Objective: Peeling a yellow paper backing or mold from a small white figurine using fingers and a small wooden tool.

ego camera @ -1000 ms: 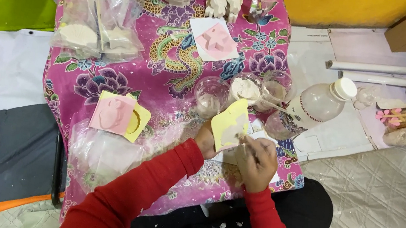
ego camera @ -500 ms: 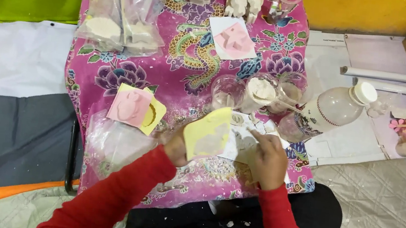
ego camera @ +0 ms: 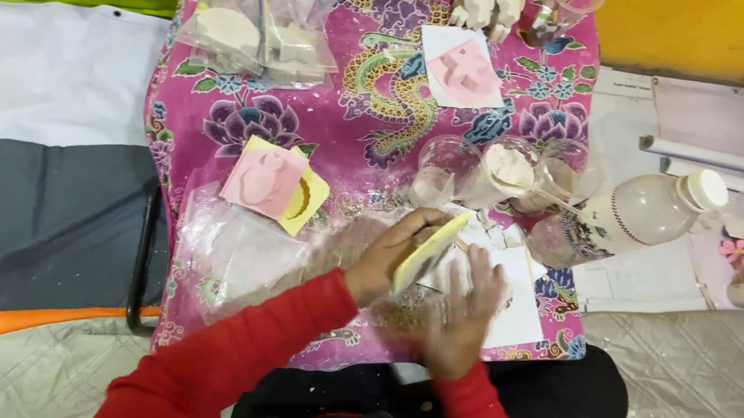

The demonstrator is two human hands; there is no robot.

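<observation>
Two hands are seen close together at the near edge of the pink floral tablecloth (ego camera: pixel 216 119). A yellow mould (ego camera: pixel 430 250) is gripped by the left hand (ego camera: pixel 385 261), thumb and fingers closed round its lower edge, so that it stands tilted on edge over a white sheet (ego camera: pixel 518 307). The right hand (ego camera: pixel 464 315) is laid just beside it, fingers loosely spread and blurred; whether anything is pinched in it cannot be told. Since the mould is held on edge, it could be let slip onto the sheet, and crumbs could be scattered further. Beyond, three clear cups (ego camera: pixel 505 172) and a tipped plastic bottle (ego camera: pixel 639 214) are crowded near, and could be knocked over by a wide sweep of the right wrist. Farther left, a pink mould (ego camera: pixel 262 181) is stacked on a yellow one.
</observation>
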